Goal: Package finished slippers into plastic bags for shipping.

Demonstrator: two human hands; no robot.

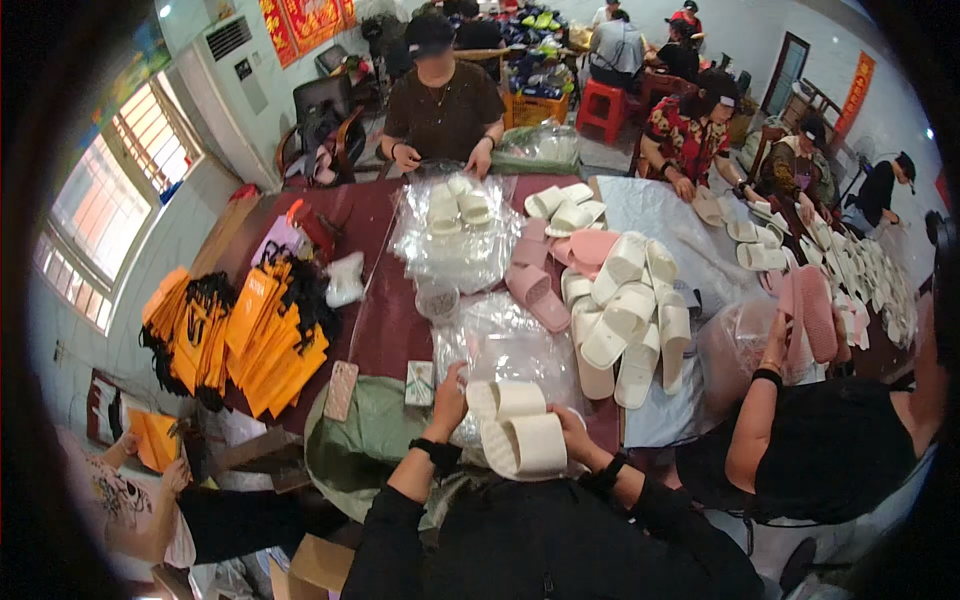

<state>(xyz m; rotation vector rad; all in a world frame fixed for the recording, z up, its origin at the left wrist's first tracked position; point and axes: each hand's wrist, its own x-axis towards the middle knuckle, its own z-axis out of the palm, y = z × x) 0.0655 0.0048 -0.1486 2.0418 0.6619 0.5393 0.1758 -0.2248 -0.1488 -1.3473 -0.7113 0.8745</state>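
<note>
A pair of cream slide sandals (522,428) is held in front of me, one overlapping the other, straps facing up. My right hand (574,436) grips the pair from the right side. My left hand (452,402) is closed at the left edge of the farther sandal; its inner fingers are partly hidden. Beneath and beyond the pair lie clear plastic bags (520,358). To the right of the bags rises a heap of cream slide sandals (630,312), with pink slide sandals (538,283) along its left side.
Orange drawstring bags (270,335) are piled on the left of the dark red table (362,240). Two phones (341,391) lie near its front edge. Across from me a person handles bagged sandals (458,205). At my right, another person holds pink sandals (806,315).
</note>
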